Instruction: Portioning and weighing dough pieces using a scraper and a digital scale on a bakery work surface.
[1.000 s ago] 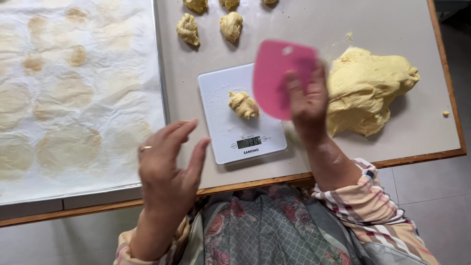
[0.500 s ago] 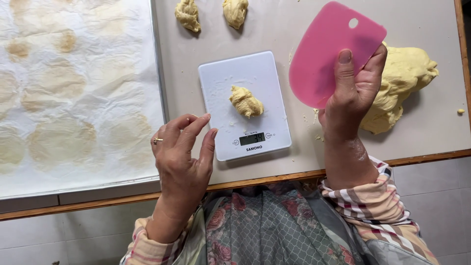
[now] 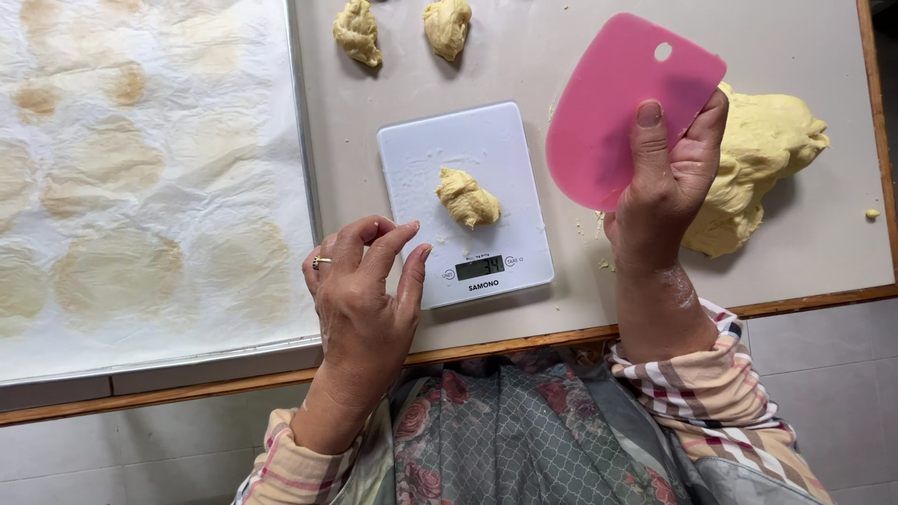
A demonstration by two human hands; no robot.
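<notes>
A small piece of dough (image 3: 467, 197) is sitting on the white kitchen scale (image 3: 465, 201), being weighed. The right hand (image 3: 666, 182) is gripping a pink scraper (image 3: 617, 103) upright above the tabletop (image 3: 561, 56), while the left hand (image 3: 360, 290) is hovering just beside the scale, fingers loosely curled and holding nothing. Two portioned lumps (image 3: 402, 28) are lying beyond the scale, so portioning seems only begun: the big dough mass (image 3: 762, 159) is waiting uncut, and the paper-lined baking tray (image 3: 140, 178) is carrying no dough yet

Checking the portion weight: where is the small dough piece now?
In the head view, the small dough piece lies on the white scale, centre table, between both hands.
</notes>
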